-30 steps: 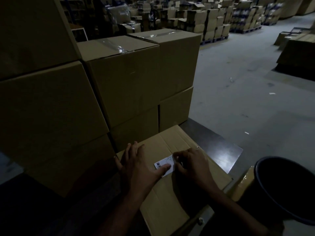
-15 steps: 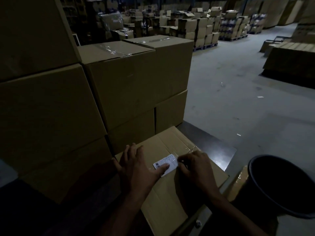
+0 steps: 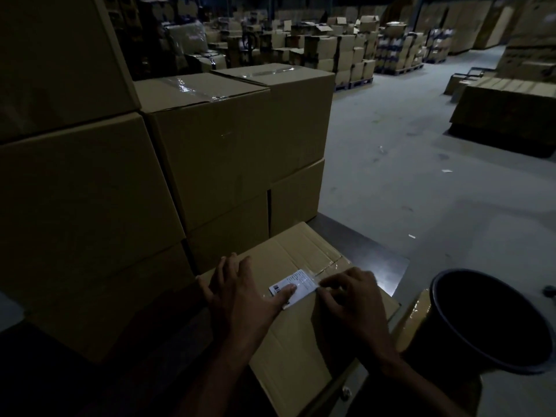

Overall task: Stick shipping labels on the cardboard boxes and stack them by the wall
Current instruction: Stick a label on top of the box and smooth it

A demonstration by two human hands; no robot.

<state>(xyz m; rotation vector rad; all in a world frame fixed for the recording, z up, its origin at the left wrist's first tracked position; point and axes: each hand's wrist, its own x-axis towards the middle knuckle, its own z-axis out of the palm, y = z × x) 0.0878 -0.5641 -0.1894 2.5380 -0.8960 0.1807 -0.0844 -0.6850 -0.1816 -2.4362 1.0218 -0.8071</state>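
Cardboard box (image 3: 288, 332) lies flat on a dark table (image 3: 370, 260), a white label (image 3: 296, 285) near its taped seam. Left hand (image 3: 240, 296) rests flat, fingers straight, thumb pressing the label's barcode end. Right hand (image 3: 349, 293) has fingers curled, pinching at the label's right edge. Best to smooth outward from the pinned end so no bubble or crease sets. Stacked boxes (image 3: 210, 139) stand just behind; a black bucket (image 3: 487, 323) sits right. Dim warehouse, grey concrete floor (image 3: 406, 164).
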